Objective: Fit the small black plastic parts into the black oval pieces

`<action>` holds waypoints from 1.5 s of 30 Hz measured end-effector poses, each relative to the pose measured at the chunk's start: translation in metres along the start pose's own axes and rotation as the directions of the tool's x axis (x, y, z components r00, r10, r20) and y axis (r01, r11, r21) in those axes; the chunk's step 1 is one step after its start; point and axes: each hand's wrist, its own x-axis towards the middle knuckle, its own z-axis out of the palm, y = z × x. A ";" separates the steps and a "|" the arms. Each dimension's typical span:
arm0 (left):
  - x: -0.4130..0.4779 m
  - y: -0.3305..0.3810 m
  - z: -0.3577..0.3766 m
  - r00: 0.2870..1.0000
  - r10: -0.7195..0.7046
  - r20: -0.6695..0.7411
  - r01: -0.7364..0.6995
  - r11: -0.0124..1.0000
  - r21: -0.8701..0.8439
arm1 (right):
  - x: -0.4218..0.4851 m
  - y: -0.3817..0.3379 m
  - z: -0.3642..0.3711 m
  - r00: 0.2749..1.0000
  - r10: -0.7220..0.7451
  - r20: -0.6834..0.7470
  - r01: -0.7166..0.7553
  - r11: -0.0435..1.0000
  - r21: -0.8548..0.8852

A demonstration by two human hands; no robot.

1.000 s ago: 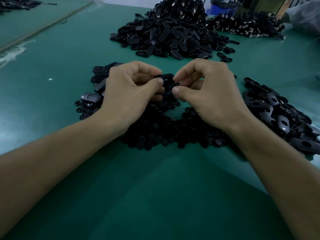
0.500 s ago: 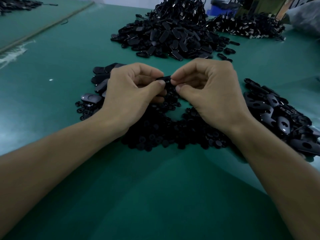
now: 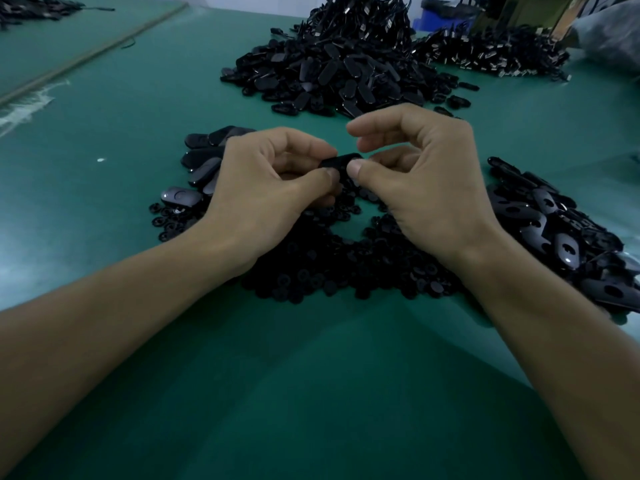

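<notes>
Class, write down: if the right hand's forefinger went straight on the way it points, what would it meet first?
Likely the left hand, at its forefinger, just above the oval piece it pinches; depth is unclear, so it might pass over.

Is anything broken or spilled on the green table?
Nothing looks broken. The black parts lie in loose heaps, with a few strays beside the far heap. One small white speck sits alone on the green table, left of the nearer parts.

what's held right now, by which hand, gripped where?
One black oval piece: the left hand pinches its left end between thumb and fingers; the right hand pinches its right end, forefinger raised clear.
</notes>
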 end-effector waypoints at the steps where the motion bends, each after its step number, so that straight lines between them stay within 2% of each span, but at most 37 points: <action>1: 0.000 0.000 0.000 1.000 0.001 0.001 -0.001 1.000 -0.004 | 0.000 0.000 0.000 1.000 0.005 0.000 -0.005 1.000 -0.002; 7: -0.001 0.003 0.001 1.000 -0.016 -0.007 0.016 1.000 -0.023 | -0.001 -0.001 0.002 0.999 0.015 -0.034 -0.016 0.999 -0.031; 13: -0.002 0.005 0.003 0.999 -0.031 -0.017 0.030 0.999 -0.038 | -0.001 0.000 0.009 0.993 0.055 -0.105 -0.046 0.995 0.090; 19: -0.001 0.004 0.002 0.999 -0.034 -0.029 0.033 0.999 -0.037 | -0.001 0.001 0.012 0.989 0.104 -0.109 -0.093 0.990 0.104; 26: 0.000 0.004 0.002 0.999 -0.040 -0.021 0.039 0.999 -0.037 | -0.003 -0.002 0.014 0.990 0.090 -0.107 -0.086 0.995 0.045; 34: -0.001 0.005 0.003 0.999 -0.047 -0.013 0.046 0.996 -0.080 | -0.006 -0.008 0.018 0.977 0.075 -0.200 -0.083 0.996 -0.032; 39: -0.001 0.004 0.002 0.999 -0.050 -0.016 0.048 0.994 -0.100 | -0.007 -0.009 0.020 0.976 0.069 -0.206 -0.078 0.996 -0.036; 45: 0.000 0.003 0.001 0.999 -0.024 -0.025 0.023 0.999 -0.029 | -0.011 -0.009 0.026 0.975 -0.065 -0.210 0.032 0.987 -0.157</action>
